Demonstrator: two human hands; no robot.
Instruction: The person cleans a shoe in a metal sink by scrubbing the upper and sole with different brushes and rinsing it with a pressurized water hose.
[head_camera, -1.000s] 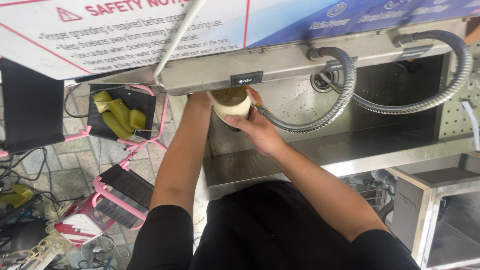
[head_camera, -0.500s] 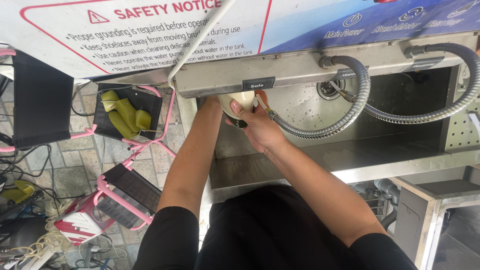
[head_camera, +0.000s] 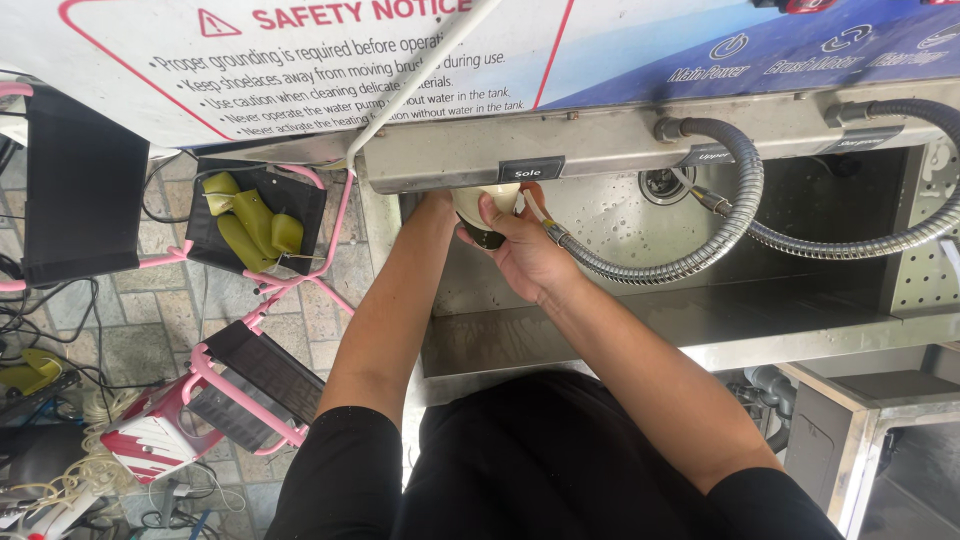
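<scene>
A cream-coloured shoe (head_camera: 487, 207) is pushed up under the steel ledge (head_camera: 600, 140) at the left end of a steel basin (head_camera: 700, 310); only its rear end shows. My right hand (head_camera: 522, 252) is wrapped around that end, thumb across the shoe. The thin nozzle end of a flexible metal hose (head_camera: 722, 232) passes right beside this hand. My left forearm reaches up beside the shoe, and my left hand (head_camera: 437, 204) disappears under the ledge at the wrist, so its grip is hidden.
A second metal hose (head_camera: 880, 240) loops over the basin's right side, with a drain (head_camera: 662, 182) at the back. Left of the basin stands a pink rack (head_camera: 250, 385) with black shelves, one holding yellow-green pieces (head_camera: 245, 222). Cables (head_camera: 60, 400) lie on the tiled floor.
The shoe has gone further up under the ledge, so less of it shows. My right hand followed it upward, still gripping.
</scene>
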